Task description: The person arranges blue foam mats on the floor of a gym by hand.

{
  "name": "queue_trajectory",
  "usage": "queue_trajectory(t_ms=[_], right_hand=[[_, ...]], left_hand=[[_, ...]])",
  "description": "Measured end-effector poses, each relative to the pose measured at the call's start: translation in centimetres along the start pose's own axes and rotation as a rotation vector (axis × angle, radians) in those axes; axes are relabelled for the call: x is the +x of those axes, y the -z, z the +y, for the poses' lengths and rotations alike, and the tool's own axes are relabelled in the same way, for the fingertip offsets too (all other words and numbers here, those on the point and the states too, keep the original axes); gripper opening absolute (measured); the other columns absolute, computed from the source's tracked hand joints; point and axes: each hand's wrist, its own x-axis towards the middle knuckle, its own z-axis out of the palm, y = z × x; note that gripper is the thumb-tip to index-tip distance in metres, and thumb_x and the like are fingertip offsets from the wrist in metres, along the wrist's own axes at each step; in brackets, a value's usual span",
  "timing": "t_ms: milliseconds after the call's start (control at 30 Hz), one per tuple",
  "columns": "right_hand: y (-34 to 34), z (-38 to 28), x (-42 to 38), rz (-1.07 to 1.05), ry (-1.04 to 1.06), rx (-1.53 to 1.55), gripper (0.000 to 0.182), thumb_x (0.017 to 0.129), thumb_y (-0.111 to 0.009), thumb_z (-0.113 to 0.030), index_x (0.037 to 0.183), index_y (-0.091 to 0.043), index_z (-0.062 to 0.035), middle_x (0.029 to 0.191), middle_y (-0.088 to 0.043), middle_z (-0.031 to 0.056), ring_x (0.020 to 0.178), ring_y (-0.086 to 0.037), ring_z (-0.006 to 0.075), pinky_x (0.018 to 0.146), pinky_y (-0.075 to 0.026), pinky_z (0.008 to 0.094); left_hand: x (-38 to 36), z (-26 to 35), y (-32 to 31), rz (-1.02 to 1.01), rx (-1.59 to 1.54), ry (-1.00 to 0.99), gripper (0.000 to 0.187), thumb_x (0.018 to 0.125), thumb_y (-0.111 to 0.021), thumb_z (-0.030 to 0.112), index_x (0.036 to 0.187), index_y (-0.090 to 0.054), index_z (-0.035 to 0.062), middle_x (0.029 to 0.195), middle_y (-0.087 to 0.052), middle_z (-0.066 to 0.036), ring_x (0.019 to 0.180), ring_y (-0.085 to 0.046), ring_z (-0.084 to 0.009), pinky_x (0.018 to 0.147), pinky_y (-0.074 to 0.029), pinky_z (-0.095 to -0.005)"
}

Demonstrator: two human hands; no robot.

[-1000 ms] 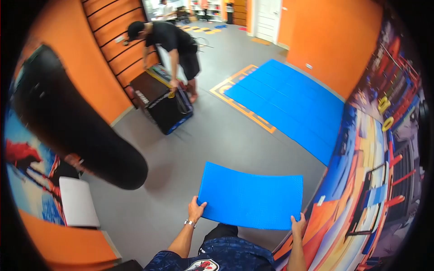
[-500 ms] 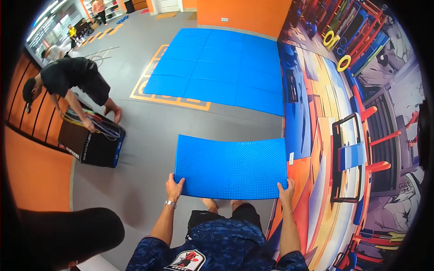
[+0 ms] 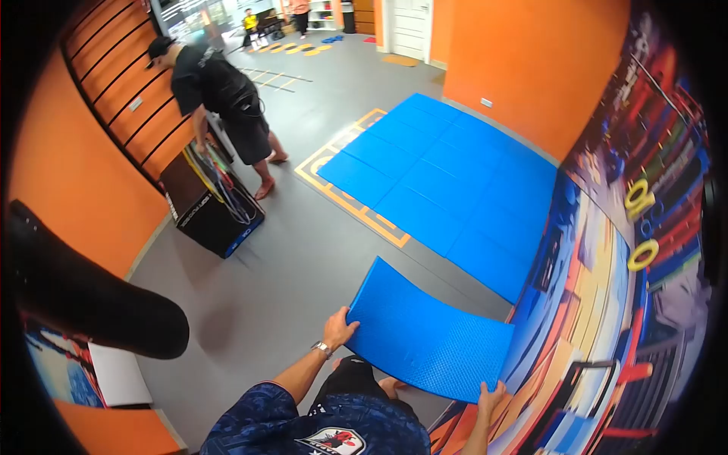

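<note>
The person is holding a blue foam mat [image 3: 428, 334] out in front of the body, above the grey floor [image 3: 303, 265]. The left hand [image 3: 338, 330] is gripping the mat's near left edge, fingers curled over it. The right hand [image 3: 490, 396] is clasping the mat's near right corner, seemingly with the thumb on top. Beyond the mat, blue floor mats [image 3: 447, 178] are lying flat. Left of them, another person [image 3: 220, 91] is bending over a black box [image 3: 208, 208].

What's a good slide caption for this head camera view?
Both hands, left and right, grip a textured blue foam mat tile above a grey floor, near laid blue mats.
</note>
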Motion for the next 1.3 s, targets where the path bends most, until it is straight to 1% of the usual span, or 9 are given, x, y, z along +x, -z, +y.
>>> queue_trajectory(t_ms=[200, 300, 400, 500, 633, 733, 900, 1067, 1300], right_hand=[[2.2, -2.5, 4.3, -0.091, 0.016, -0.027, 0.073, 0.061, -0.077, 0.003, 0.125, -0.044, 0.0037, 0.132, -0.042, 0.0147, 0.121, -0.047, 0.0337, 0.103, -0.039, 0.0412], [2.5, -2.0, 7.2, -0.164, 0.141, -0.213, 0.07, 0.073, -0.067, 0.0, 0.138, -0.038, 0.001, 0.133, -0.046, 0.019, 0.122, -0.048, 0.0346, 0.106, -0.038, 0.0396], [0.2, 6.7, 11.4, -0.231, 0.137, -0.172, 0.101, 0.072, -0.081, -0.032, 0.145, -0.023, 0.007, 0.15, -0.025, 0.0286, 0.14, -0.022, 0.0403, 0.116, -0.021, 0.0436], [-0.6, 6.4, 13.6, -0.243, 0.128, -0.271, 0.1, 0.071, -0.081, -0.03, 0.144, -0.024, 0.0083, 0.148, -0.027, 0.029, 0.139, -0.024, 0.0397, 0.116, -0.022, 0.0431], [-1.0, 1.4, 14.9, -0.235, 0.133, -0.184, 0.081, 0.07, -0.081, -0.022, 0.133, -0.04, 0.0097, 0.134, -0.044, 0.0305, 0.126, -0.04, 0.0407, 0.109, -0.03, 0.045], [-3.0, 4.3, 17.4, -0.3, 0.182, -0.194, 0.071, 0.069, -0.08, -0.018, 0.126, -0.047, 0.009, 0.129, -0.048, 0.0295, 0.12, -0.044, 0.0411, 0.105, -0.033, 0.047], [-5.3, 2.2, 19.2, -0.127, 0.263, -0.293, 0.067, 0.069, -0.08, -0.018, 0.123, -0.049, 0.0078, 0.122, -0.052, 0.026, 0.113, -0.048, 0.0415, 0.1, -0.038, 0.0462], [-11.2, 9.8, 22.4, -0.108, 0.155, -0.252, 0.068, 0.069, -0.082, -0.023, 0.122, -0.05, 0.0056, 0.117, -0.053, 0.0241, 0.116, -0.046, 0.0419, 0.101, -0.037, 0.0479], [-22.8, 22.7, 27.5, 0.039, 0.246, -0.408, 0.067, 0.072, -0.078, -0.024, 0.122, -0.047, 0.007, 0.12, -0.05, 0.0267, 0.116, -0.044, 0.0441, 0.102, -0.035, 0.0503]], left_hand=[[1.9, 3.3, -3.1, -0.045, -0.055, 0.05, 0.044, 0.08, -0.072, 0.027, 0.114, -0.054, 0.0053, 0.105, -0.065, -0.021, 0.096, -0.062, -0.0399, 0.081, -0.05, -0.0481], [4.1, 4.1, -5.5, -0.042, -0.045, 0.01, 0.044, 0.081, -0.071, 0.027, 0.115, -0.053, 0.0059, 0.105, -0.065, -0.022, 0.097, -0.062, -0.0405, 0.081, -0.049, -0.0489], [7.1, 4.8, -6.3, -0.112, -0.04, 0.062, 0.044, 0.082, -0.07, 0.028, 0.117, -0.052, 0.0066, 0.104, -0.065, -0.022, 0.097, -0.062, -0.0409, 0.081, -0.049, -0.0502], [10.4, 5.6, -7.2, -0.143, -0.041, 0.071, 0.044, 0.083, -0.069, 0.029, 0.117, -0.052, 0.007, 0.104, -0.065, -0.022, 0.097, -0.062, -0.0413, 0.081, -0.049, -0.0507], [13.9, 6.0, -8.3, -0.181, -0.03, 0.09, 0.044, 0.083, -0.068, 0.03, 0.118, -0.052, 0.0089, 0.103, -0.065, -0.022, 0.096, -0.062, -0.0415, 0.08, -0.05, -0.0507], [16.4, 5.9, -9.4, -0.201, 0.032, 0.091, 0.044, 0.082, -0.068, 0.031, 0.118, -0.053, 0.0101, 0.1, -0.066, -0.022, 0.095, -0.063, -0.0412, 0.079, -0.05, -0.0507], [20.1, 4.8, -13.5, -0.202, 0.112, 0.068, 0.043, 0.082, -0.07, 0.031, 0.116, -0.055, 0.0104, 0.099, -0.067, -0.022, 0.094, -0.063, -0.0409, 0.079, -0.05, -0.0501], [23.6, 1.1, -22.0, -0.163, 0.092, 0.082, 0.046, 0.078, -0.073, 0.03, 0.118, -0.057, 0.0143, 0.096, -0.068, -0.019, 0.091, -0.064, -0.0398, 0.079, -0.051, -0.0495], [28.7, -4.9, -37.6, -0.062, 0.044, 0.09, 0.041, 0.076, -0.075, 0.029, 0.113, -0.062, 0.0149, 0.098, -0.069, -0.016, 0.093, -0.065, -0.0373, 0.08, -0.051, -0.0473]])
